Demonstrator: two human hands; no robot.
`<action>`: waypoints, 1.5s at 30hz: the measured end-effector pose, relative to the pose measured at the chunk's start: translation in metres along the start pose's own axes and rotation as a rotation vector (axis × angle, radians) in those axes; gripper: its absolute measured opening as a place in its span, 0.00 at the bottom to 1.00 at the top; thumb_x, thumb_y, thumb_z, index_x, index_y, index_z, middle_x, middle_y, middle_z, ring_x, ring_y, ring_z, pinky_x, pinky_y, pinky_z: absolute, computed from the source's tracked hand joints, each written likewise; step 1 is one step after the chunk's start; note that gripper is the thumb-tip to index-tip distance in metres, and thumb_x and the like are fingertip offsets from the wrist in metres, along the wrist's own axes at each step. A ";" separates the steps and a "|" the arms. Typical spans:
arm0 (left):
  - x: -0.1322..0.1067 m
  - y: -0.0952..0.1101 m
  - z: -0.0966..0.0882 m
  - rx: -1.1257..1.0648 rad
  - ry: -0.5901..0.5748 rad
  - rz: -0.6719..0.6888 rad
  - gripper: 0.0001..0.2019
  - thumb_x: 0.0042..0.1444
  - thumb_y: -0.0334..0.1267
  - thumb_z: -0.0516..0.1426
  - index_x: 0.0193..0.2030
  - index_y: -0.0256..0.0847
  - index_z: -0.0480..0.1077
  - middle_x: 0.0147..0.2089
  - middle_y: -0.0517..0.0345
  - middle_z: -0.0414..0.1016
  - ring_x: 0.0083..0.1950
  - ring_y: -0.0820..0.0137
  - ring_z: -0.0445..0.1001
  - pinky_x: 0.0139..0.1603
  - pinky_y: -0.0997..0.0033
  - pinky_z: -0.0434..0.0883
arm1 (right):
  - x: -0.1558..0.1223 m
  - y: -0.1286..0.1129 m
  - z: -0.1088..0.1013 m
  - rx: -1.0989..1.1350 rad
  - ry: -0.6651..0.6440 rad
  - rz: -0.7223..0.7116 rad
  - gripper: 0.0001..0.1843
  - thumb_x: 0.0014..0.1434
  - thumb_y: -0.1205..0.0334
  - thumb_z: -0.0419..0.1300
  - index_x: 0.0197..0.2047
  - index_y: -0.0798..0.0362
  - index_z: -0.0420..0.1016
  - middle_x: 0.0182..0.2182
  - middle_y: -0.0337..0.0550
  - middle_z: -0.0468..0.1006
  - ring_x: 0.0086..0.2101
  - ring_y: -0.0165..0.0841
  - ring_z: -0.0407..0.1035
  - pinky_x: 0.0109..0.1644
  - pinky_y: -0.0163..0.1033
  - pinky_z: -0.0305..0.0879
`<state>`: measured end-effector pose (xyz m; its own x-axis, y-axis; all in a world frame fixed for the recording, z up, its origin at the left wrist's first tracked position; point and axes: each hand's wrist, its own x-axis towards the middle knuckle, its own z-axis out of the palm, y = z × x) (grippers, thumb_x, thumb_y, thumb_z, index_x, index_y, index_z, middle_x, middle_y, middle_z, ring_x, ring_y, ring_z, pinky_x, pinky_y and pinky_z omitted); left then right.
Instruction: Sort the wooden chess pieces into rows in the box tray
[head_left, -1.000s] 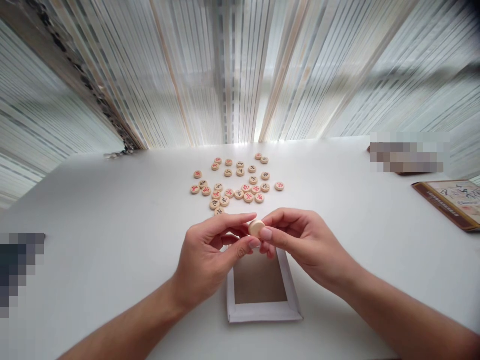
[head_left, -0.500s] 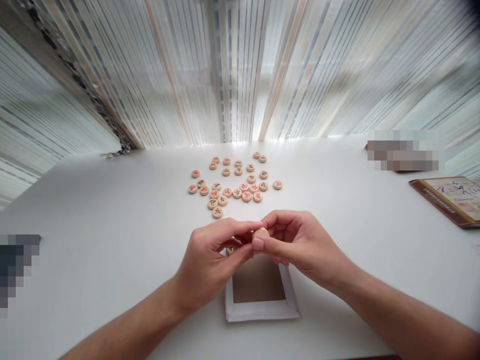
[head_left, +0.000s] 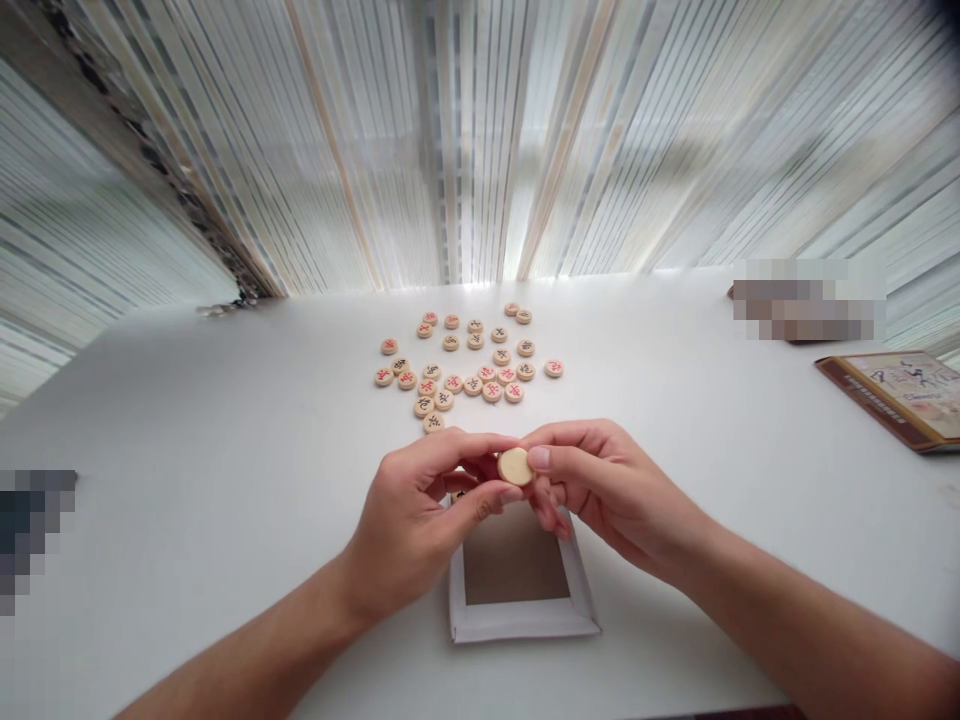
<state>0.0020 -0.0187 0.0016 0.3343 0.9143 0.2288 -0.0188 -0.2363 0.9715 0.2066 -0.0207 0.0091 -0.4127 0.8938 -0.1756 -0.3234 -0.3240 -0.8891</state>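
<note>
Between my two hands is a round, pale xiangqi piece (head_left: 516, 467), its blank face turned toward me. My left hand (head_left: 427, 510) pinches it from the left with thumb and fingers. On the other side, my right hand (head_left: 592, 480) grips its edge, thumb on the near face. Below them lies a shallow white box (head_left: 525, 632) with a brown bottom. At its far left corner a piece with a black mark (head_left: 458, 496) is partly hidden behind my left hand. Beyond my hands, several pieces with red or black characters (head_left: 491, 392) lie scattered on the white table.
A brown and cream box lid (head_left: 900, 400) with printed characters lies at the right edge of the white table (head_left: 225, 450). Blurred-out items sit at the far right and left edge. A striped curtain (head_left: 480, 150) hangs behind the table.
The piece has turned so more of its blank face shows. My right thumb has shifted up and right along its edge, and my left thumb has come under it.
</note>
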 end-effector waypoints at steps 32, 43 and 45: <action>0.000 -0.001 0.001 0.086 -0.032 0.113 0.14 0.62 0.28 0.69 0.53 0.44 0.85 0.41 0.56 0.86 0.39 0.71 0.84 0.42 0.75 0.83 | 0.000 -0.001 0.000 -0.157 0.046 -0.038 0.17 0.48 0.52 0.83 0.31 0.55 0.87 0.24 0.41 0.81 0.24 0.29 0.69 0.29 0.35 0.68; -0.001 0.001 0.001 0.015 0.031 0.003 0.13 0.62 0.32 0.70 0.53 0.39 0.84 0.42 0.53 0.85 0.41 0.68 0.85 0.41 0.73 0.84 | -0.001 -0.001 -0.007 -0.154 -0.001 -0.081 0.16 0.66 0.49 0.71 0.40 0.53 0.92 0.26 0.44 0.83 0.26 0.29 0.74 0.31 0.33 0.73; -0.001 0.000 0.000 0.022 0.033 -0.002 0.12 0.62 0.32 0.69 0.53 0.38 0.84 0.41 0.53 0.85 0.41 0.68 0.85 0.41 0.73 0.85 | -0.001 -0.001 -0.006 -0.163 0.017 -0.066 0.17 0.65 0.47 0.72 0.38 0.53 0.92 0.28 0.46 0.84 0.25 0.29 0.74 0.29 0.32 0.73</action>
<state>0.0021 -0.0201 0.0017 0.3035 0.9249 0.2289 0.0028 -0.2411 0.9705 0.2127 -0.0191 0.0080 -0.3802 0.9170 -0.1205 -0.2061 -0.2110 -0.9555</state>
